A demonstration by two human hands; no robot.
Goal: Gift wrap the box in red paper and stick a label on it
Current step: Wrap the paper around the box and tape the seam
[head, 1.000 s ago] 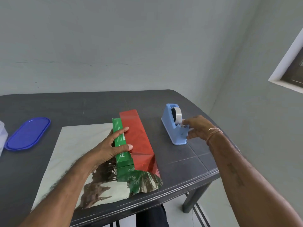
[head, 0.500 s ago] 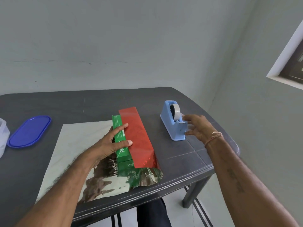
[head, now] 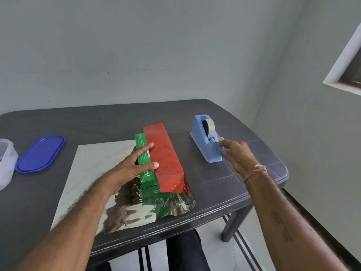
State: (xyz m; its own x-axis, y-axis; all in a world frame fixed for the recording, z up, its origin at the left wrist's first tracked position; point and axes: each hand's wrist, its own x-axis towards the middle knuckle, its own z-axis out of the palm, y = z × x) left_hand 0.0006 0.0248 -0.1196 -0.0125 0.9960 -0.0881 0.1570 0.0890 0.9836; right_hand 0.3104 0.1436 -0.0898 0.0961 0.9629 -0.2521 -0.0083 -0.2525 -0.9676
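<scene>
A blue tape dispenser (head: 205, 142) stands right of the green box (head: 149, 179), near the surface's (head: 117, 122) right edge. The right grip (head: 237, 157) touches its near end with loosely spread fingers, holding nothing. A blue lid (head: 40, 153) and a clear container (head: 5, 163) sit far left, well apart. The box lies mid-surface on the red paper's (head: 166, 157) silver side. Its long axis runs away from the person, and a red flap covers its right half. The left grip (head: 132, 167) presses straight-fingered on the box and the flap's edge. The paper reaches close to the front edge.

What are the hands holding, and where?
The left hand presses on top of the green box, beside the red paper. The right hand is at the tape dispenser; whether it pinches tape cannot be told.
</scene>
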